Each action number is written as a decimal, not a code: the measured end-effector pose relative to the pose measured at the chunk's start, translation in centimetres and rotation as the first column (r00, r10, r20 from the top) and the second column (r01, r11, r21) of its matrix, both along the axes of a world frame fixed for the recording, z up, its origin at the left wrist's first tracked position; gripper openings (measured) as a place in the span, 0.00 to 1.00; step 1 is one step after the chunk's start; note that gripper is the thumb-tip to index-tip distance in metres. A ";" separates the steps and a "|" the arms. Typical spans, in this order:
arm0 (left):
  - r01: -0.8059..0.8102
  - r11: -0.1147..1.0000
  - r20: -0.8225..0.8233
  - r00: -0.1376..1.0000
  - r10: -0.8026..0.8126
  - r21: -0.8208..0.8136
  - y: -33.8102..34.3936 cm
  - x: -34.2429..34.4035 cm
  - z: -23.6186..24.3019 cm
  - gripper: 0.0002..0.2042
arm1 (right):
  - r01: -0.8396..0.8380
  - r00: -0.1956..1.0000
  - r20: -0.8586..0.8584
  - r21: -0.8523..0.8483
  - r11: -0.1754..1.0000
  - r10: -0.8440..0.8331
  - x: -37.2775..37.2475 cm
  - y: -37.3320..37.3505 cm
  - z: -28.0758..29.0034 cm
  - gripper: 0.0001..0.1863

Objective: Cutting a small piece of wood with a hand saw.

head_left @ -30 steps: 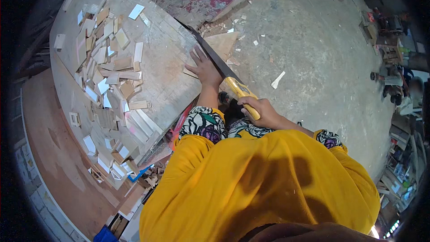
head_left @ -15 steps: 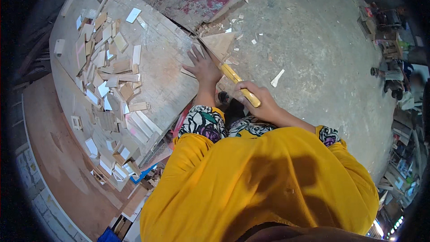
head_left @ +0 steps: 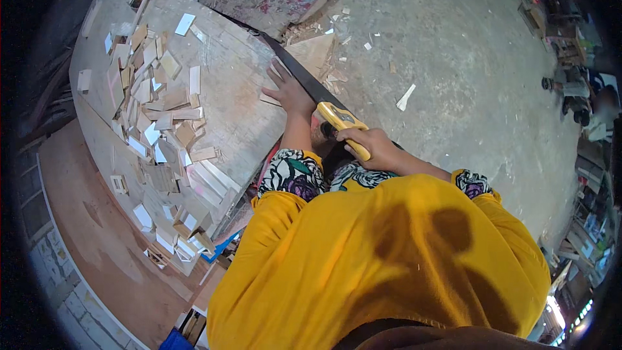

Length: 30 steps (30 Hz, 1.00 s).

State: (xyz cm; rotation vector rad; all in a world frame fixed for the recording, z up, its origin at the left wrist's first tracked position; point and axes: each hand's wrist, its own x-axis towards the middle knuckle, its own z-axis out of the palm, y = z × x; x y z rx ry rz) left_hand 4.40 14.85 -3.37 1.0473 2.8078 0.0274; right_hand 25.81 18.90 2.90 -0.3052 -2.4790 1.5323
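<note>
A handsaw with a yellow handle [head_left: 337, 116] is in my right hand [head_left: 379, 150], the fingers wrapped round the grip. Its dark blade [head_left: 295, 69] runs up and left along the right edge of the wooden table [head_left: 234, 100], with its broad side showing. My left hand [head_left: 295, 96] lies on the tabletop at that edge, fingers spread, right beside the blade. A thin strip of wood [head_left: 269, 99] shows next to its thumb; what lies under the palm is hidden. Beyond the blade, a pale triangular piece of wood [head_left: 314, 50] is seen on the floor side.
Many loose wood offcuts [head_left: 175, 98] and white-faced pieces cover the table's left part. A brown panel [head_left: 97, 220] stretches along the far left. Wood chips and a white sliver [head_left: 405, 97] lie on the concrete floor [head_left: 466, 91]. Another person [head_left: 573, 91] is at the right rim.
The saw has tilted, so its blade now shows its broad side and the handle its wide face. My right hand has shifted slightly down and right; my left hand stays at the edge.
</note>
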 end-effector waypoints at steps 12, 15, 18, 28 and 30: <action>-0.055 0.978 -0.035 0.998 0.049 -0.200 0.5 0.2 1.0 0.41 | -0.068 0.997 0.030 -0.014 0.998 0.068 1.7 2.0 -3.7 0.18; -0.039 0.954 -0.005 0.999 0.039 -0.296 1.1 0.5 1.5 0.41 | -0.036 0.999 -0.023 -0.037 0.999 0.036 2.2 2.5 -4.4 0.19; -0.045 0.976 -0.017 0.999 0.042 -0.212 1.0 0.7 1.7 0.38 | -0.021 0.999 -0.037 -0.059 0.998 0.019 2.3 2.5 -4.6 0.18; -0.054 0.962 -0.102 0.994 0.028 -0.267 0.8 0.2 0.6 0.45 | 0.032 0.999 -0.035 -0.009 0.999 -0.032 1.1 1.0 -3.9 0.15; -0.044 0.975 -0.081 0.996 0.027 -0.216 0.7 0.1 0.7 0.44 | -0.001 1.000 -0.012 0.024 1.000 0.001 1.3 1.3 -3.7 0.15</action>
